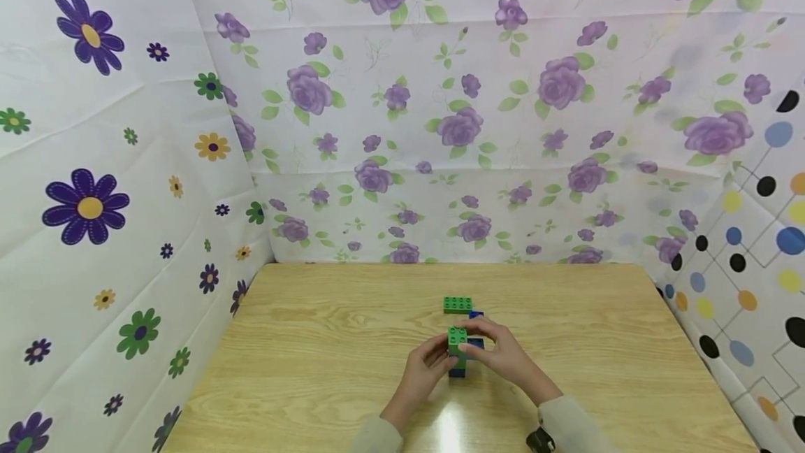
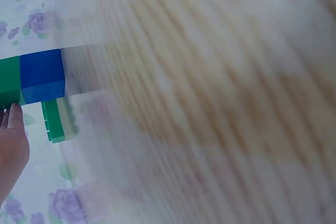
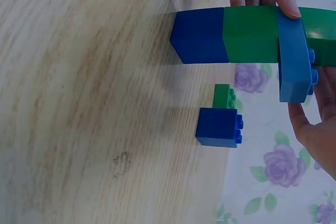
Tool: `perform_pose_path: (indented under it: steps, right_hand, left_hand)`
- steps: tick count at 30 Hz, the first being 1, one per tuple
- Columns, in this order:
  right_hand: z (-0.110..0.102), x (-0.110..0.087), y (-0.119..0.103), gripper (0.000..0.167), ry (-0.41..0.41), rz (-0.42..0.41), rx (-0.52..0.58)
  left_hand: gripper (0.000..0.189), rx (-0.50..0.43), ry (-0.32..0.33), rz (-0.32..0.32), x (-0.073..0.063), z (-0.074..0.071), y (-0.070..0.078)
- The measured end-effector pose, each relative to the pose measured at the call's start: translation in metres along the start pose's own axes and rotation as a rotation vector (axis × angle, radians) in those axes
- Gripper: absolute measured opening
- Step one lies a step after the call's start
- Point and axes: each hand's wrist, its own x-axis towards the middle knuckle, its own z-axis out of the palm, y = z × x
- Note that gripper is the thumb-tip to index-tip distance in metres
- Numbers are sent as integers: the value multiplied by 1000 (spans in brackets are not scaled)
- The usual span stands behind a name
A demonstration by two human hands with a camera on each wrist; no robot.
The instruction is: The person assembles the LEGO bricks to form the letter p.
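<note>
A stack of toy building bricks stands upright on the table between both hands. From the bottom it has a dark blue brick (image 3: 199, 35), a green brick (image 3: 251, 34), a blue brick (image 3: 294, 59) jutting out to the right, and a green brick (image 1: 458, 338) on top. My left hand (image 1: 420, 371) holds the stack from the left, its thumb on the blue jutting brick. From the right, my right hand (image 1: 503, 351) pinches the top green brick between thumb and fingers. The left wrist view shows only some left-hand fingers (image 2: 16, 119) against the stack.
Behind the stack lie a loose green brick (image 1: 458, 305) with two rows of studs and a loose blue brick (image 3: 217, 127). The wooden table (image 1: 314, 341) meets flower-printed cloth at the back and left and a dotted cloth (image 1: 742, 299) at the right.
</note>
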Motion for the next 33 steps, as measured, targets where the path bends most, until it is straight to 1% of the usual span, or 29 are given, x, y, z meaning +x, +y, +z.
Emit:
perform_pose_path:
  steps: [5,9,12,18,20,23,25,28,33]
  right_hand:
    - [3,-1,3,35,23,21,31]
    - [4,-1,2,37,30,19,34]
    - [4,-2,2,37,34,20,37]
    - [1,-2,2,36,18,35,44]
    - [-2,-2,2,36,23,57,56]
    - [-8,-2,3,34,60,88,84]
    - [-13,-2,5,33,99,114,110]
    - [-20,-1,9,33,149,128,112]
    - [-30,2,18,33,201,128,103]
  left_hand:
    - [47,6,23,25,1,0,3]
    - [45,-15,16,45,1,1,5]
    - [44,-9,10,57,2,0,4]
    - [42,27,14,58,2,0,8]
    - [41,25,15,58,2,0,10]
    - [40,26,21,70,0,2,17]
    - [40,28,26,65,-2,4,24]
    - [40,31,33,51,-5,5,33]
    - [40,25,39,34,-6,6,37]
